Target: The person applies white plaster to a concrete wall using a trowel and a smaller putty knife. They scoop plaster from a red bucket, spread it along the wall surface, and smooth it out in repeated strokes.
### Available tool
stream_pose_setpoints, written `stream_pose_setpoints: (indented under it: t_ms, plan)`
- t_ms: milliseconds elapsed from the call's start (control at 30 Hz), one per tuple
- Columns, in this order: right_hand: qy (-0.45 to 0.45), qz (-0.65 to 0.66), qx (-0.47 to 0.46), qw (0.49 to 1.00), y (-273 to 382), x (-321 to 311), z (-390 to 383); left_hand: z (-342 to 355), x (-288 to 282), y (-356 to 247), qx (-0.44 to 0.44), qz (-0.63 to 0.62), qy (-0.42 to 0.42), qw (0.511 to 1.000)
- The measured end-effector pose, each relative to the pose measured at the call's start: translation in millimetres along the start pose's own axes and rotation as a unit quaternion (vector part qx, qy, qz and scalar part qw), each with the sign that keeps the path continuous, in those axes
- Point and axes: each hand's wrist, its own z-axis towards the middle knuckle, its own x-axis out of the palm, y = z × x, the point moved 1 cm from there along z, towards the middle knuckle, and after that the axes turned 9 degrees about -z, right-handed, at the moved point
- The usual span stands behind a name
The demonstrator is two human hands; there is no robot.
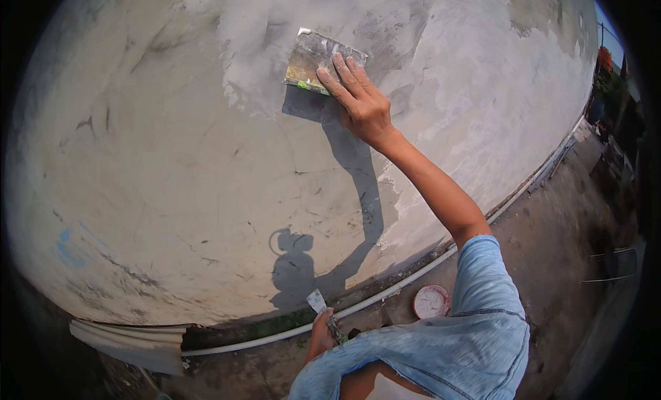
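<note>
High on the wall (172, 166), my right hand (370, 114) grips a wide plastering blade (310, 57), its fingers spread over the face and pressing it toward the surface. Dried whitish and brown residue coats the blade, with a green strip along its lower edge. Pale wet-looking filler (475, 76) covers the upper and right part of the wall, ending in a ragged border. Down low, near my body, my left hand (321, 336) is closed round the handle of a small putty knife (317, 301), its whitish blade pointing up.
A round bucket (432, 301) of white paste stands on the ground beside my right sleeve. A white pipe (372, 300) runs along the wall's foot. At the lower left lies a corrugated sheet (131, 343). A metal-framed object (613, 266) stands at the far right.
</note>
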Motion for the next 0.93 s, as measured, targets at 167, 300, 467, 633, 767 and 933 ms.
stream_pose_setpoints:
  t_ms: [167,300,467,633,767,933]
  plan:
    - [0.113,0.162,-0.158,0.968,80.6,-33.5,-53.4,1.2,10.5,-18.3,-0.023,0.009,0.014,1.000]
    - [-0.106,0.084,0.038,0.990,1.0,-46.4,63.9,16.1,-23.8,-29.2,-0.024,0.019,-0.018,0.999]
    - [-0.224,-0.126,0.298,0.919,-179.8,-31.5,178.7,67.5,-91.4,-17.1,-0.039,-0.021,0.006,0.999]
    - [-0.193,-0.175,0.256,0.931,-158.9,3.7,213.2,68.0,-104.0,-39.5,-0.044,0.001,-0.049,0.998]
    - [-0.122,-0.093,0.218,0.964,-54.9,13.4,220.8,77.3,-118.0,-49.5,-0.027,0.004,-0.028,0.999]
    - [-0.195,-0.097,0.018,0.976,67.9,62.0,206.8,74.8,-115.1,-73.7,-0.069,0.025,0.037,0.997]
